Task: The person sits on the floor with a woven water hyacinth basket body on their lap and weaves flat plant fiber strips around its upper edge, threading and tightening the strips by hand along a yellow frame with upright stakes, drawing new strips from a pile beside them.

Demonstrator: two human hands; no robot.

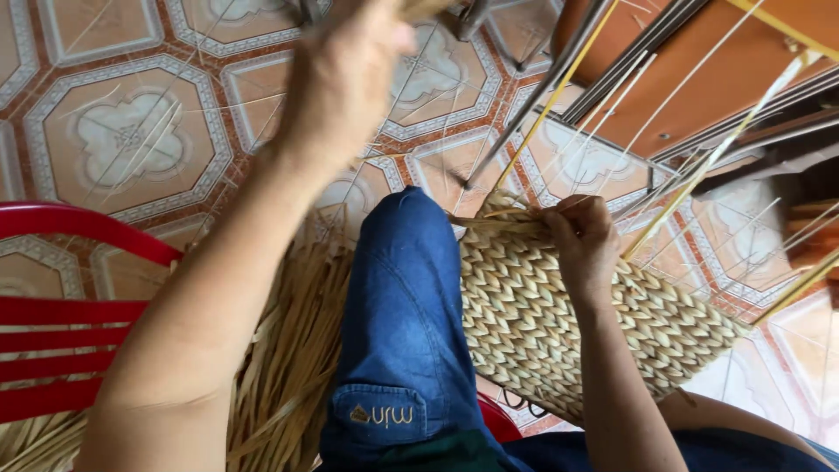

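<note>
While pinning the tan woven-straw panel (559, 323) under closed right hand (584, 238), pulling a pale strand upward, gripped in raised left hand (345, 74); next likely tucking it beside right hand

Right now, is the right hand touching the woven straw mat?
Touching. The head view shows the right hand resting on the upper edge of the woven straw mat, its fingers curled over the loose strands there.

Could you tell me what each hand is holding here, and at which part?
The right hand grips the woven straw mat at its unfinished top edge. The raised left hand is blurred; it seems to pull a straw strand, but the hold cannot be told.
</note>
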